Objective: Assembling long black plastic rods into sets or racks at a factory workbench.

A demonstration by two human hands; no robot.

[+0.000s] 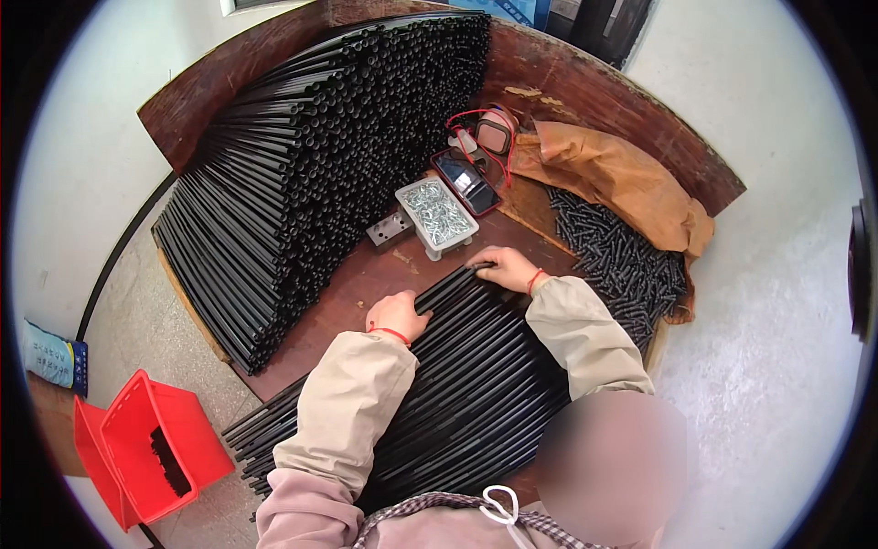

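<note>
A layer of long black tubes (457,384) lies side by side in front of me, slanting from lower left to upper right. My left hand (400,316) is closed at the far edge of this layer, its fingers curled on the outermost tubes. At their upper right ends, my right hand (505,270) pinches a small dark piece (482,265) against a tube end; the fingers partly cover it. Short black ribbed plugs (622,265) lie heaped to the right of that hand, spilling from an orange-brown sack (613,174).
Beyond my hands stand a clear tub of small metal parts (439,216), a drilled metal block (390,229) and a phone (466,181) with a red cable. A tall stack of black tubes (320,174) fills the back left. A red bin (169,448) stands at lower left.
</note>
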